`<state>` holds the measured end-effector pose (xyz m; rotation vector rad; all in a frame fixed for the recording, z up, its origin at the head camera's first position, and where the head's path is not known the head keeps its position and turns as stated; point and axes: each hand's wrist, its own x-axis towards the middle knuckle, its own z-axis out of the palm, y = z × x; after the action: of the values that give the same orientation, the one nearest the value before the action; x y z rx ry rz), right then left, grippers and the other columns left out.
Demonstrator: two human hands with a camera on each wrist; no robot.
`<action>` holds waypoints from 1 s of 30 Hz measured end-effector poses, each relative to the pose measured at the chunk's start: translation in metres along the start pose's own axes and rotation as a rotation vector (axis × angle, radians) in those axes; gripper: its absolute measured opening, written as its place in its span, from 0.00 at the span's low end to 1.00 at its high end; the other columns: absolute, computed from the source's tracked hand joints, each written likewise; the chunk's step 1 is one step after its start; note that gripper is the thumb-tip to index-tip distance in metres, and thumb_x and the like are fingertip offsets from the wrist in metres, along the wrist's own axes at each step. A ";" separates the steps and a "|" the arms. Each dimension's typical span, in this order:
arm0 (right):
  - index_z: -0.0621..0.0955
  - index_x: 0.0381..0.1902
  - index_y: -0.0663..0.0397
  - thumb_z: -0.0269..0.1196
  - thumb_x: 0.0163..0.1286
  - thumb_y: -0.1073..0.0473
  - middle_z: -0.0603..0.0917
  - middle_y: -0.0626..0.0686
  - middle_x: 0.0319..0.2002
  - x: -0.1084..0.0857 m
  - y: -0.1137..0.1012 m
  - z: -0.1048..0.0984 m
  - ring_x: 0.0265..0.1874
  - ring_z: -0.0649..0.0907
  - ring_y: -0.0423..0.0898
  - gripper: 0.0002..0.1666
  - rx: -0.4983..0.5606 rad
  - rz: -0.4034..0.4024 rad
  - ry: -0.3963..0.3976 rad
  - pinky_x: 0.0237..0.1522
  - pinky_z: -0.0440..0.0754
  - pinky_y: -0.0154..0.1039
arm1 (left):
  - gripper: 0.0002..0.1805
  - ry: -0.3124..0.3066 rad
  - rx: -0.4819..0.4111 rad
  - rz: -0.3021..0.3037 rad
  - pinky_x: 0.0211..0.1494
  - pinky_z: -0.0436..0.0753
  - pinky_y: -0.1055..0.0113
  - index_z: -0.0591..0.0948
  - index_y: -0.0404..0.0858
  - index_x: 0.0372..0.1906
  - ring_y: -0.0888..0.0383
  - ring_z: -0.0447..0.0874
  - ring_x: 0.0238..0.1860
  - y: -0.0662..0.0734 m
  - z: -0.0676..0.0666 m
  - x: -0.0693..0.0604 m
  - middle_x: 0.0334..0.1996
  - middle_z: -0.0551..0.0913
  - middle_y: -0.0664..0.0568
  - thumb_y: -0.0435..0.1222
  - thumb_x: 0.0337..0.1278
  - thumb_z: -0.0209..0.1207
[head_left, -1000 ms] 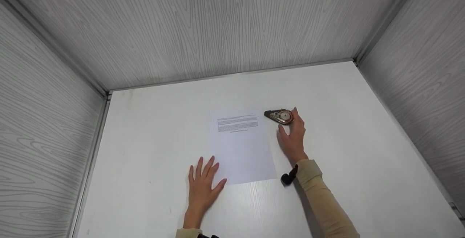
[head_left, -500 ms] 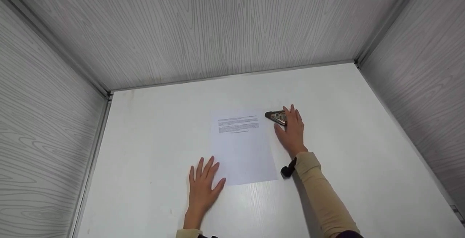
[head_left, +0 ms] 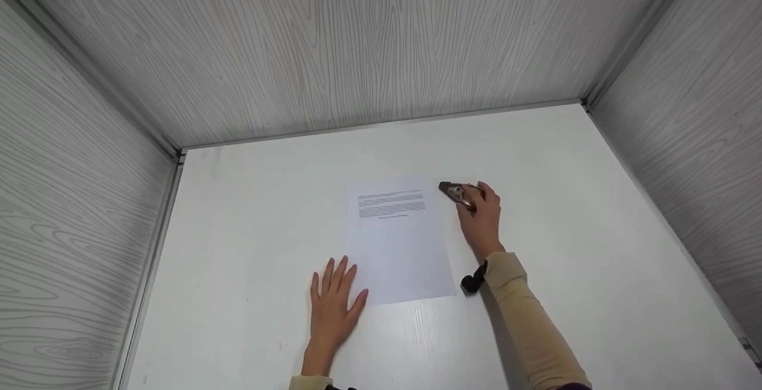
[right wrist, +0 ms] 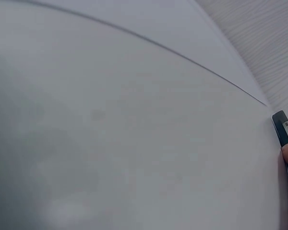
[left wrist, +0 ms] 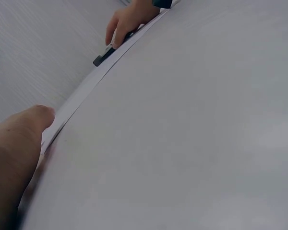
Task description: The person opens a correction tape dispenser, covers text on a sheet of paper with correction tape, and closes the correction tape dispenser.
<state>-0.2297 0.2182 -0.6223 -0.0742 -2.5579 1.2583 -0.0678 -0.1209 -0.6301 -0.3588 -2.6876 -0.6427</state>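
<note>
A sheet of white paper with a block of printed text near its top lies flat on the table. My left hand rests with fingers spread at the sheet's lower left edge; its thumb shows in the left wrist view. To the right of the sheet's top, my right hand grips a correction tape dispenser between thumb and fingers. The dispenser's dark cap end points left, toward the paper. In the right wrist view the dispenser shows at the right edge, with the thumb against its side.
The white table is bounded by a grey wood-grain back panel and side panels to the left and right. A small black device sits on the right wrist.
My right hand first reached over the dispenser, then closed its fingers on it, shifting it slightly right and turning it a little. The left hand has barely moved.
</note>
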 end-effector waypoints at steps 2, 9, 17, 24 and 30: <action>0.77 0.65 0.49 0.65 0.69 0.60 0.61 0.56 0.71 -0.001 0.000 -0.001 0.66 0.64 0.54 0.26 0.038 0.023 -0.001 0.61 0.74 0.46 | 0.29 0.003 -0.004 -0.003 0.71 0.53 0.36 0.76 0.40 0.65 0.40 0.60 0.72 0.000 0.000 0.000 0.70 0.70 0.45 0.49 0.63 0.60; 0.72 0.68 0.49 0.66 0.68 0.57 0.60 0.53 0.67 -0.007 -0.001 -0.006 0.60 0.65 0.50 0.32 0.124 0.078 -0.022 0.55 0.76 0.44 | 0.29 -0.007 -0.022 -0.019 0.72 0.51 0.37 0.75 0.40 0.66 0.41 0.58 0.73 0.000 0.002 0.000 0.71 0.69 0.46 0.49 0.64 0.59; 0.67 0.72 0.55 0.67 0.65 0.58 0.59 0.51 0.65 -0.016 -0.007 -0.013 0.60 0.68 0.48 0.38 0.190 0.147 -0.034 0.59 0.72 0.42 | 0.28 -0.001 -0.032 -0.022 0.72 0.51 0.37 0.76 0.40 0.65 0.41 0.59 0.73 -0.002 0.002 -0.001 0.70 0.70 0.46 0.49 0.64 0.59; 0.67 0.71 0.63 0.70 0.62 0.58 0.61 0.55 0.64 -0.022 -0.018 -0.020 0.61 0.68 0.51 0.42 0.163 0.107 -0.032 0.63 0.69 0.45 | 0.28 -0.003 -0.043 -0.029 0.72 0.51 0.37 0.76 0.39 0.65 0.41 0.59 0.73 -0.002 0.003 -0.001 0.70 0.69 0.46 0.48 0.64 0.60; 0.68 0.68 0.72 0.74 0.58 0.63 0.64 0.62 0.61 -0.032 -0.034 -0.024 0.60 0.69 0.56 0.44 0.204 0.048 -0.006 0.63 0.68 0.47 | 0.27 0.012 -0.045 -0.017 0.71 0.52 0.36 0.76 0.39 0.64 0.41 0.60 0.72 -0.001 0.003 0.001 0.69 0.71 0.45 0.47 0.64 0.61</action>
<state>-0.1897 0.2102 -0.5887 -0.0900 -2.4303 1.5324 -0.0693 -0.1204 -0.6324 -0.3425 -2.6711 -0.7090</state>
